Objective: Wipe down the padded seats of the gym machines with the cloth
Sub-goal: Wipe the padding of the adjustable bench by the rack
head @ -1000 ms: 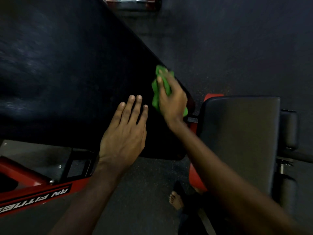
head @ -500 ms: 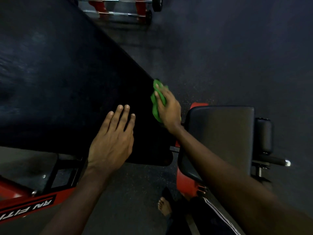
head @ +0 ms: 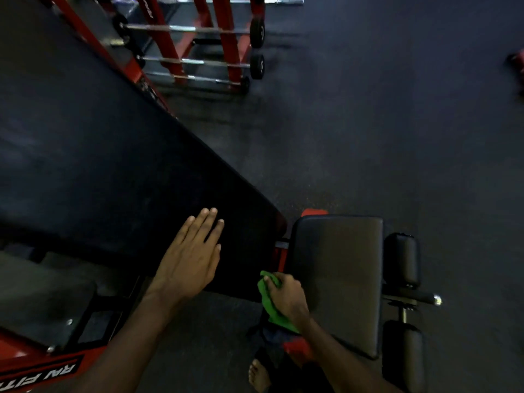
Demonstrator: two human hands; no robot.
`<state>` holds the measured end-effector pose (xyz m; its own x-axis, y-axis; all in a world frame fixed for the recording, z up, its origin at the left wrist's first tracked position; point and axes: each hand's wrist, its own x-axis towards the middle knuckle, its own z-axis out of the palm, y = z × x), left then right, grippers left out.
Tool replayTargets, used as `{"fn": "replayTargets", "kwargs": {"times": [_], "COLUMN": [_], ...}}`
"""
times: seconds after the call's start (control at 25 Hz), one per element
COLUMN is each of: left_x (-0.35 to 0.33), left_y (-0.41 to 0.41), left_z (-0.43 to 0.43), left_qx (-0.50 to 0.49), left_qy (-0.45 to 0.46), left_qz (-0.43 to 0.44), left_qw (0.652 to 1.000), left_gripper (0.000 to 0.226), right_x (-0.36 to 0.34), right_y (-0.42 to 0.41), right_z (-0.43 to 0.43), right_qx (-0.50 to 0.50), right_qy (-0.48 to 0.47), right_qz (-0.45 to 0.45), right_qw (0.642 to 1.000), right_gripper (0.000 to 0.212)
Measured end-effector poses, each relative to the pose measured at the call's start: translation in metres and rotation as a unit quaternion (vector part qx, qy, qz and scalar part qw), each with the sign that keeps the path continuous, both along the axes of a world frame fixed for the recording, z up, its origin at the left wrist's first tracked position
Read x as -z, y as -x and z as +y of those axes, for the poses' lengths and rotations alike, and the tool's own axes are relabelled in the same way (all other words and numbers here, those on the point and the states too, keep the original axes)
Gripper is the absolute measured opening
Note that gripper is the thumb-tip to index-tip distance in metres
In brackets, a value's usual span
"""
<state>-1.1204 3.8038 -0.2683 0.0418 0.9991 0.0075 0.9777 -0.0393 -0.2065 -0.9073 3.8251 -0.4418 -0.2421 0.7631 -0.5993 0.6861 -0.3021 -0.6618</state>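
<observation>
Dark rubber floor (head: 368, 123) fills the right and top of the frame, with a red rack of barbells (head: 204, 46) at upper centre. Running from the upper left down to the middle is a long black padded bench (head: 113, 171). Just to its right, at lower centre-right, sits a smaller grey-black seat pad (head: 337, 276), with two roller pads (head: 401, 259) beside it at the right.

The left hand (head: 190, 259) lies open and flat, fingers together, on the lower end of the long bench. The right hand (head: 286, 299) is closed around the green cloth (head: 268, 302), bunched at the near left edge of the smaller seat pad, low in the frame. Whether the cloth presses on the pad or only hangs at its edge, I cannot tell.

The step in hand looks like starting on this smaller pad. To do it well: spread the cloth under a flat palm, then run overlapping strokes from the near edge to the far edge, and take in the sides and corners.

Compared with half a second ago, the cloth has left the right edge of the long bench and dropped down to the smaller pad, and the view has tilted up to show the rack. The left hand has stayed planted on the bench.
</observation>
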Motion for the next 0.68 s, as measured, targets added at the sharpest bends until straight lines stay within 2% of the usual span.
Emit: {"fn": "replayTargets", "kwargs": {"times": [0.16,0.28,0.48,0.68], "left_x": [-0.065,-0.129,-0.223,-0.277], "left_y": [0.010,0.025,0.044,0.052], "left_z": [0.013,0.025,0.025,-0.002], "left_qx": [-0.024,-0.039,-0.068,-0.092], "left_qy": [0.006,-0.023,-0.141,-0.212], "left_qz": [-0.076,-0.118,-0.121,-0.116], "left_qw": [0.997,0.992,0.980,0.966], "left_gripper": [0.056,0.057,0.039,0.035], "right_x": [-0.097,-0.184,-0.304,-0.380], "right_y": [0.022,0.039,0.055,0.073], "right_z": [0.059,0.105,0.154,0.159], "right_qx": [-0.002,0.013,0.029,0.018], "right_qy": [-0.072,-0.145,-0.222,-0.275], "right_qz": [0.052,0.089,0.134,0.188], "right_qw": [0.996,0.985,0.965,0.943], "right_gripper": [0.037,0.042,0.047,0.036]}}
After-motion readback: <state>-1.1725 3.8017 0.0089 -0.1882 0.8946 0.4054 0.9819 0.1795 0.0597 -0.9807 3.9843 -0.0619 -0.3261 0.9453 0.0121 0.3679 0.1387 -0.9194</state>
